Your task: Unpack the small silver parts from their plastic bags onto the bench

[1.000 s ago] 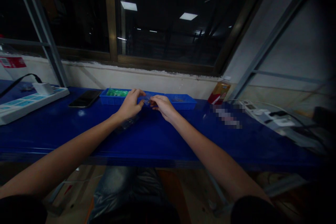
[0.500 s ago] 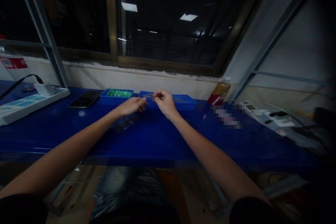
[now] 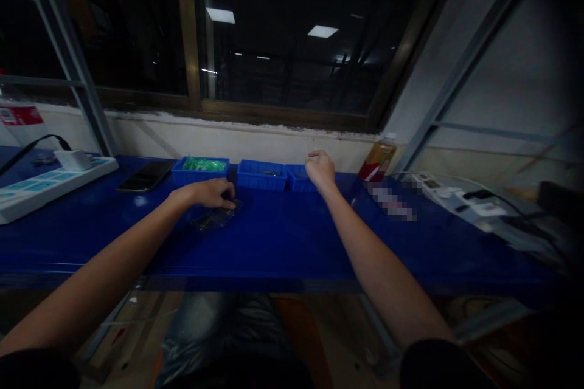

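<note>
My left hand (image 3: pixel 212 193) is low over the table, thumb and fingers bent and apart, at the upper end of some clear plastic packets (image 3: pixel 214 217). Its fingertips meet or nearly meet the packets; small dark bits show inside them. My right hand (image 3: pixel 321 168) is over the right blue bin (image 3: pixel 301 182), fingers curled inward; whatever they may hold is hidden. In the middle blue bin (image 3: pixel 262 181) lie small shiny pieces (image 3: pixel 272 174). The left blue bin (image 3: pixel 199 177) holds green plastic-wrapped material (image 3: pixel 204 164).
On the blue table (image 3: pixel 283 237), a phone (image 3: pixel 145 176) and a white power strip (image 3: pixel 59 185) lie left. A drink bottle (image 3: pixel 378 159) stands by the wall at right, near another power strip (image 3: pixel 465 202) with cables. A window (image 3: pixel 292 42) is behind.
My hands were close together at the middle bin and have parted. The left came down toward the clear packets; the right moved to the right bin. The view shifted slightly.
</note>
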### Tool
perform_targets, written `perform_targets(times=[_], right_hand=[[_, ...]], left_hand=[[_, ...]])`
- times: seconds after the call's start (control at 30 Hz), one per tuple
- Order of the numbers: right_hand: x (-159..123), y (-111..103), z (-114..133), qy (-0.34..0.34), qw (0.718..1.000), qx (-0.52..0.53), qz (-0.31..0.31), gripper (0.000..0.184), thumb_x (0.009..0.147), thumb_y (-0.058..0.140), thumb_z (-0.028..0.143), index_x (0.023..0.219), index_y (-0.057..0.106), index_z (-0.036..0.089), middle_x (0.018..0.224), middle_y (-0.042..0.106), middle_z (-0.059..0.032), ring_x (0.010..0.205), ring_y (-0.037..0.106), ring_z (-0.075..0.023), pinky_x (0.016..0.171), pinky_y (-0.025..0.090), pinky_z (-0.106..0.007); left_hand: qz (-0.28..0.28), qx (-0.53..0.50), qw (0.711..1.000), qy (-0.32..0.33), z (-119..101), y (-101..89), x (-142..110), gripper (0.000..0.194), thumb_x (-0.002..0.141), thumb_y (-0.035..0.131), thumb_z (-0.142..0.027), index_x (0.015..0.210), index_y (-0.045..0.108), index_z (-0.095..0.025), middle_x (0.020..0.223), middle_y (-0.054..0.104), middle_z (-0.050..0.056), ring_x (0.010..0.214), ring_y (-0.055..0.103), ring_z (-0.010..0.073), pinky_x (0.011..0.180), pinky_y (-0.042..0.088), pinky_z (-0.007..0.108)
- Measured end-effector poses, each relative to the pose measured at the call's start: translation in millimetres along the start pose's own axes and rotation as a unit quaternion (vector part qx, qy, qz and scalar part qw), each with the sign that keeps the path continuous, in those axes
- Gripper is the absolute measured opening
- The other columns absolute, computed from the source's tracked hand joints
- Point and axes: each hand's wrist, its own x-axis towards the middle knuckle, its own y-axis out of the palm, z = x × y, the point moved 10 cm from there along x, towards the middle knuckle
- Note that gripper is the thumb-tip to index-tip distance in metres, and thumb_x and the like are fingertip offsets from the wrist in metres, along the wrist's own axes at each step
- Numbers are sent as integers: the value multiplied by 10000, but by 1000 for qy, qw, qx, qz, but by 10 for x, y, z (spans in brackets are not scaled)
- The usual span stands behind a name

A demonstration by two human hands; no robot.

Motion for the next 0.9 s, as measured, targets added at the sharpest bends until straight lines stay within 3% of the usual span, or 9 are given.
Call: perform_targets(times=[0.1,0.23,0.33,0.43,0.63,0.8,0.9], right_hand=[[-203,210,389,-102,993,-2,52,294,660,453,188,907,612,189,561,528,5,567,495,-156,563,344,-251],[-642,578,836,-208,961,46,176,250,689,454,153,869,627,170,545,521,24,536,480,-115,550,335,-228],[-960,785,1041,-238,932,89,258,195,729,486,188,863,628,167,531,502,41,507,459,-91,537,331,-215],[-1133,872,1140,-240,913,121,306,161,753,514,244,829,622,151,511,475,49,477,436,-81,507,313,-215],[-1109,836,1151,-206,899,191,335,120,734,561,248,705,587,135,592,519,23,546,453,-80,541,344,-221],[-1167,931,1144,-195,880,216,377,66,721,572,208,732,583,144,592,516,28,557,461,-86,564,367,-234],[-1112,961,1062,-132,884,260,365,37,724,560,175,698,541,158,585,518,30,548,487,-88,555,389,-234]], left_hand=[[-38,-28,999,-12,53,-14,60,380,675,587,-432,910,568,-135,915,592,95,802,537,197,691,394,277],[-116,-88,989,-11,90,-123,106,275,672,596,-358,847,552,-150,747,588,44,654,517,159,594,360,263],[-152,-145,978,5,48,-206,110,225,705,562,-333,826,562,-143,702,593,36,625,519,145,581,359,255],[-169,-161,972,24,-40,-288,85,229,714,562,-355,780,588,-137,674,595,34,613,517,135,571,351,249],[-137,-159,976,55,-189,-291,48,249,679,606,-379,674,594,-130,573,554,-5,535,465,102,527,311,228],[-138,-194,969,66,-193,-256,77,199,699,571,-292,775,642,-122,653,612,30,589,502,119,570,340,246],[-159,-259,950,66,-160,-270,99,232,713,556,-261,885,625,-122,736,628,47,653,527,130,622,373,254]])
